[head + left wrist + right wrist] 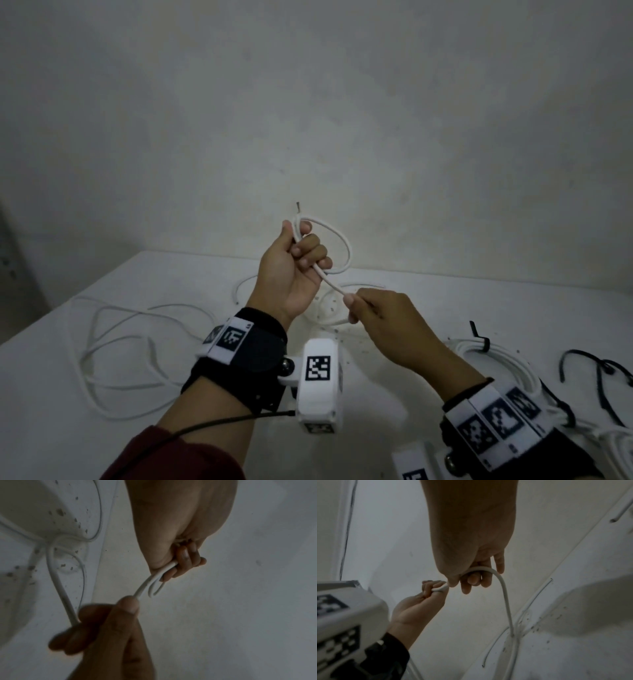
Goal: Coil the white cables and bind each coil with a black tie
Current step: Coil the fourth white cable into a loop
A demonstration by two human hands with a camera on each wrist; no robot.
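Note:
My left hand (pixel 301 250) is raised above the table and grips a white cable (pixel 344 245) that forms one small loop beside it; the cable's bare end sticks up past the fingers. My right hand (pixel 356 306) pinches the same cable a little lower and to the right. In the left wrist view the left hand (pixel 181 563) curls round two strands and the right hand (pixel 123 609) pinches the cable (pixel 147 582). In the right wrist view the cable (pixel 503 588) arcs from the right hand (pixel 467 580) down to the table. Loose black ties (pixel 596 373) lie at the right.
A loose white cable (pixel 102 342) sprawls over the table's left side. A coiled cable bound with a black tie (pixel 486 349) lies at the right, near another coil (pixel 616 442) at the lower right edge. A bare wall (pixel 308 102) rises behind the white table (pixel 171 270).

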